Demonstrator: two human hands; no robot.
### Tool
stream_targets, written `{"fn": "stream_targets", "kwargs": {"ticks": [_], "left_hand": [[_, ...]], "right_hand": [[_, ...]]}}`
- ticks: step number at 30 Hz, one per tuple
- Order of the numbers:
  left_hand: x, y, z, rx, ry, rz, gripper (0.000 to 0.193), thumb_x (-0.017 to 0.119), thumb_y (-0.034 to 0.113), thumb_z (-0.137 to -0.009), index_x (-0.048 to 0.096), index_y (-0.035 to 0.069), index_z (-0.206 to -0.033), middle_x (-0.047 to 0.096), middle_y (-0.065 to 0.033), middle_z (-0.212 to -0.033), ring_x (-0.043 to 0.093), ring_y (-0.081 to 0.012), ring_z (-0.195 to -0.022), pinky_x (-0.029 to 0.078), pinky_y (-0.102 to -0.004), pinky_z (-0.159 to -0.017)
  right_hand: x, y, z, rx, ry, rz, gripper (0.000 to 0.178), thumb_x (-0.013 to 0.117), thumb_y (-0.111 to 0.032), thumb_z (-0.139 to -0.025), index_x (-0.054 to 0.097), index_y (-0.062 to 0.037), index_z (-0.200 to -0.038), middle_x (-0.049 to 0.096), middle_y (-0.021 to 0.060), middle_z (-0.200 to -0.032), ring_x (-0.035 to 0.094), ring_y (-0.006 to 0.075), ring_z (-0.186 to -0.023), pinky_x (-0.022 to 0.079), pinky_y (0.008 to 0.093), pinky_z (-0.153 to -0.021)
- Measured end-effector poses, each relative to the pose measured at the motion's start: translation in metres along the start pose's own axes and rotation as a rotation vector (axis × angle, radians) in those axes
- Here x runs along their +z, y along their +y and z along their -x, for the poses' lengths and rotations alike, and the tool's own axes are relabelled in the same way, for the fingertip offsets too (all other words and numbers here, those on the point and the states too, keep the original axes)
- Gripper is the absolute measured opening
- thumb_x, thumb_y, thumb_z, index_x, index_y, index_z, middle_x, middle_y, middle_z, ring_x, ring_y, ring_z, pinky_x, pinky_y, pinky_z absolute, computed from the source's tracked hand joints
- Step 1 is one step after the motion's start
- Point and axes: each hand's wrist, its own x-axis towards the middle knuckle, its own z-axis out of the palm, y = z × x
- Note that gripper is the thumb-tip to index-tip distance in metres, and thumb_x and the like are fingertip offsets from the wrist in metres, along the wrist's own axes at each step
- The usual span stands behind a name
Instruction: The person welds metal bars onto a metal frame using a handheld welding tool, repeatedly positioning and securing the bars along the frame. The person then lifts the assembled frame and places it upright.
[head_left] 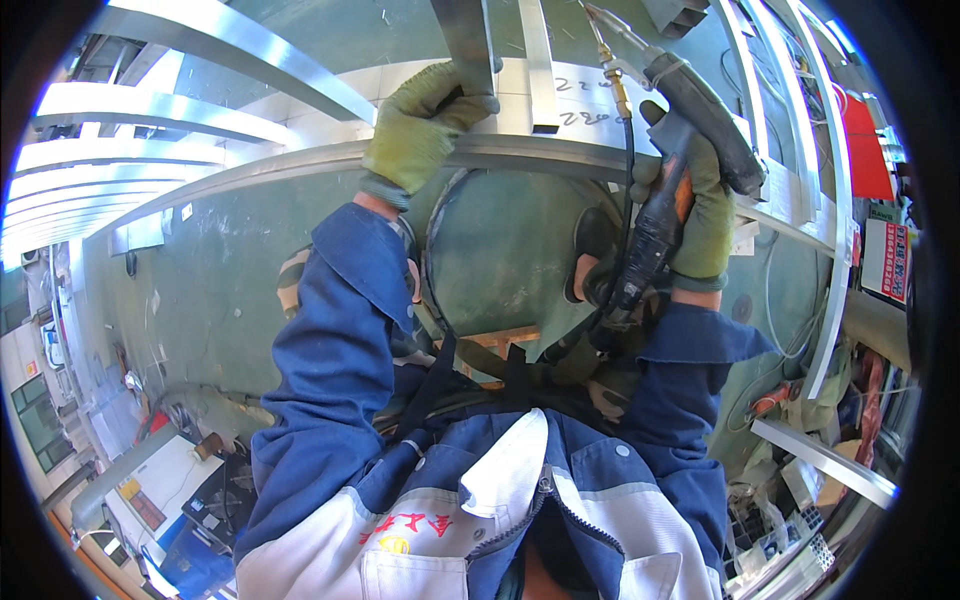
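Observation:
A worn yellow-green glove covers my left hand [425, 125], whose fingers are closed round the near end of a grey metal bar [466, 40] beside the long frame rail. My right hand [705, 210], gloved alike, is wrapped round the dark handle of a black welding gun [705, 115] with an orange patch on its grip. Its slim nozzle [625, 35] points away, up and to the left. A brass fitting [613, 80] on a thin black hose runs alongside. Between my hands, a shorter square metal tube [540, 80] ends at the rail [540, 152].
Several shiny metal bars [130, 115] fan out at left, and more rails [790, 110] stand at right. Handwritten marks show on a pale strip [580, 95]. A black cable [432, 260] loops below the rail. Low right, a metal tube [825, 460] juts in near clutter.

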Motion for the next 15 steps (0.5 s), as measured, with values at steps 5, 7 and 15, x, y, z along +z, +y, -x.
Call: {"fn": "stream_targets", "kwargs": {"ticks": [5, 7, 15], "left_hand": [[0.004, 0.01, 0.0, -0.042, 0.041, 0.084, 0.035, 0.074, -0.001, -0.093, 0.071, 0.005, -0.128, 0.075, -0.0025, -0.115, 0.068, -0.0111, -0.101, 0.056, -0.0267, -0.093], [0.002, 0.007, 0.002, -0.027, 0.019, 0.087, 0.034, 0.072, 0.004, -0.097, 0.071, 0.009, -0.131, 0.074, 0.0007, -0.123, 0.066, -0.008, -0.102, 0.055, -0.0249, -0.089], [0.003, 0.012, -0.002, -0.077, 0.035, 0.069, 0.034, 0.075, 0.002, -0.094, 0.071, 0.004, -0.127, 0.074, -0.0034, -0.114, 0.068, -0.0116, -0.101, 0.057, -0.0269, -0.093]], "right_hand": [[0.001, 0.007, -0.007, -0.088, 0.055, 0.122, 0.051, 0.069, -0.05, -0.098, 0.068, -0.002, -0.114, 0.071, 0.0109, -0.084, 0.068, 0.0183, -0.066, 0.053, 0.0283, -0.055], [0.007, 0.0, 0.005, -0.089, -0.029, 0.112, 0.052, 0.069, -0.048, -0.098, 0.068, -0.0012, -0.121, 0.072, 0.0103, -0.084, 0.068, 0.0178, -0.066, 0.054, 0.0283, -0.056], [0.063, -0.012, 0.046, -0.124, -0.126, 0.154, 0.041, 0.07, -0.034, -0.101, 0.068, -0.002, -0.127, 0.073, 0.0094, -0.09, 0.069, 0.0163, -0.07, 0.056, 0.0288, -0.063]]}}
